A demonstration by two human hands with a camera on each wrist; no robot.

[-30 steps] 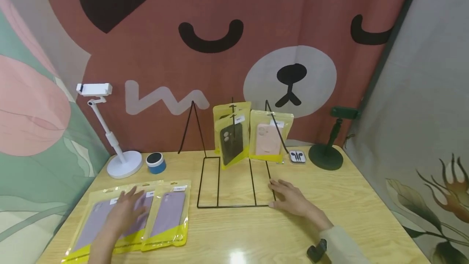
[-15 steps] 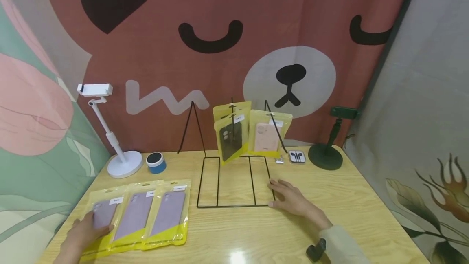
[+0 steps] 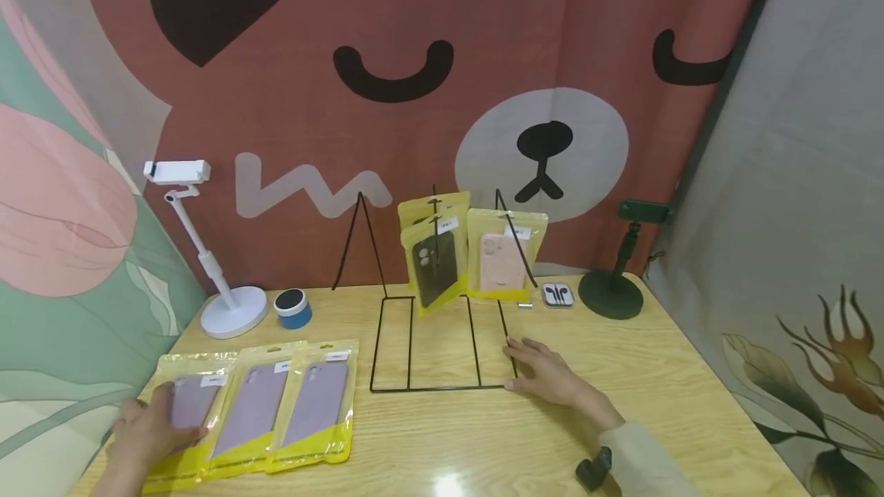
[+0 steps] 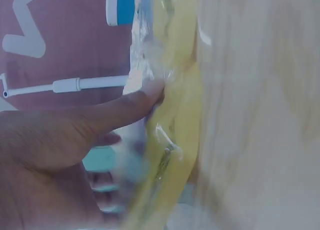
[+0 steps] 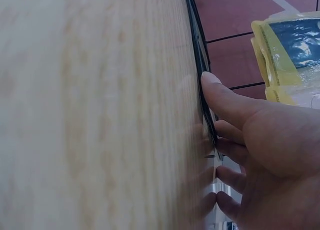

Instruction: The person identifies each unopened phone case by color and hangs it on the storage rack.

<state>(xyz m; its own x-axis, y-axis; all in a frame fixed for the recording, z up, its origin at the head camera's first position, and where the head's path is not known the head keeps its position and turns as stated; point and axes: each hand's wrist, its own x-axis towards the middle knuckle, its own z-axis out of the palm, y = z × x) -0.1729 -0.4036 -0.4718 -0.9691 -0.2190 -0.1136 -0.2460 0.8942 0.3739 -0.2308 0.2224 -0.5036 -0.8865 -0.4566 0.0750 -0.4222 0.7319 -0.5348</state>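
Note:
Three clear-and-yellow pouches with purple phone cases lie side by side at the left of the table. My left hand (image 3: 148, 428) grips the leftmost phone case pouch (image 3: 196, 397), thumb on its right part and fingers at its left edge. In the left wrist view the thumb presses on the bent yellow end of the pouch (image 4: 175, 115). The middle pouch (image 3: 252, 405) and right pouch (image 3: 318, 405) lie flat. My right hand (image 3: 549, 374) rests at the right front corner of a black wire rack (image 3: 442, 388), thumb and fingertips touching its base bar (image 5: 205, 100).
On the rack hang pouches with a black phone case (image 3: 438, 259) and a pink one (image 3: 504, 259), plus another behind. A white phone stand (image 3: 235, 311), a blue-and-white jar (image 3: 294, 313), an earphone case (image 3: 558, 295) and a green phone stand (image 3: 611, 296) line the back.
My left hand has moved left from over the middle pouches to the leftmost one and taken hold of it. That pouch has shifted slightly. My right hand has stayed at the rack.

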